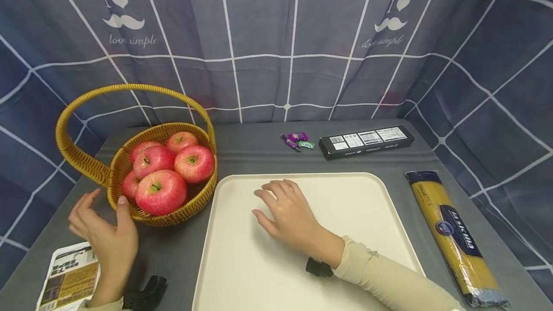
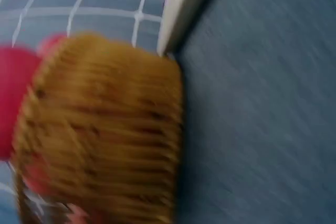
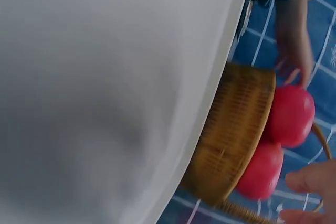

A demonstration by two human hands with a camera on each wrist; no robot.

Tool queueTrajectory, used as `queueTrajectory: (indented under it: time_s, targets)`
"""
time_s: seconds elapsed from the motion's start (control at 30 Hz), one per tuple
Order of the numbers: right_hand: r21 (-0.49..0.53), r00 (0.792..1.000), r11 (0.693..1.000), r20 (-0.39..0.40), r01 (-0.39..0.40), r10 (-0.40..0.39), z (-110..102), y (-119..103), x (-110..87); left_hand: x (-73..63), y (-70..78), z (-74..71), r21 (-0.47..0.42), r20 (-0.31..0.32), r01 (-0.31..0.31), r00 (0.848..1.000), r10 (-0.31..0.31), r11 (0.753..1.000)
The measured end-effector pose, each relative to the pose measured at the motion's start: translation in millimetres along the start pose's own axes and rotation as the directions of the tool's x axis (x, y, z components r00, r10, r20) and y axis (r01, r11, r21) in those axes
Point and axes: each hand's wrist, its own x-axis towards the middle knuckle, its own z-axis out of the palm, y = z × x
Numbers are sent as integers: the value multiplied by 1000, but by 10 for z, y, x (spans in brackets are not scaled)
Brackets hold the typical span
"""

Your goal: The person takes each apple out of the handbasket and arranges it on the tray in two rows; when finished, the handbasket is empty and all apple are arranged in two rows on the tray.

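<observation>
A wicker basket [image 1: 173, 217] with a tall arched handle stands at the left and holds several red apples [image 1: 161, 192]. My left hand [image 1: 108, 234] is at its near left side, thumb apart from the fingers and close to the rim; whether it touches the wicker I cannot tell. Over the cream tray [image 1: 242, 253] hovers my right hand [image 1: 290, 212], fingers loosely bent and pointing left, holding nothing. The basket's woven side [image 2: 105, 129] fills much of the blurred left wrist view. In the right wrist view, the basket [image 3: 231, 124] appears beyond the tray's edge.
Behind the tray lie several small wrapped candies [image 1: 297, 141] and a black box [image 1: 367, 141] with white labels. A spaghetti packet [image 1: 458, 239] lies along the right side. A printed packet [image 1: 71, 277] is at the front left. Checked cloth [image 1: 259, 28] hangs at the back and sides.
</observation>
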Motion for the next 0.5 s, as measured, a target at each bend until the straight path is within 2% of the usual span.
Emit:
queueTrajectory:
  time_s: [0.03, 0.1, 0.17, 0.3, 0.4, 0.5]
  targets:
    - [-8, 999, 999, -5, 35, -35, 33, -56, 48, 7, -74, -25, 30, 53, 59, 997, -60, 998]
    - [-10, 995, 995, -20, 95, -95, 93, -173, 156, 7, -192, -51, 76, 149, 149, 976, -159, 986]
    - [9, 990, 991, -44, 137, -136, 159, -296, 276, 3, -273, -62, 98, 225, 195, 951, -213, 976]
    - [120, 984, 980, -97, 158, -147, 302, -529, 545, 1, -348, -65, 44, 313, 222, 923, -225, 974]
    - [199, 982, 967, -129, 159, -135, 394, -658, 741, -6, -363, -60, 9, 344, 240, 911, -228, 971]
    - [217, 979, 963, -161, 159, -126, 466, -754, 911, -14, -363, -59, -5, 365, 260, 899, -241, 965]
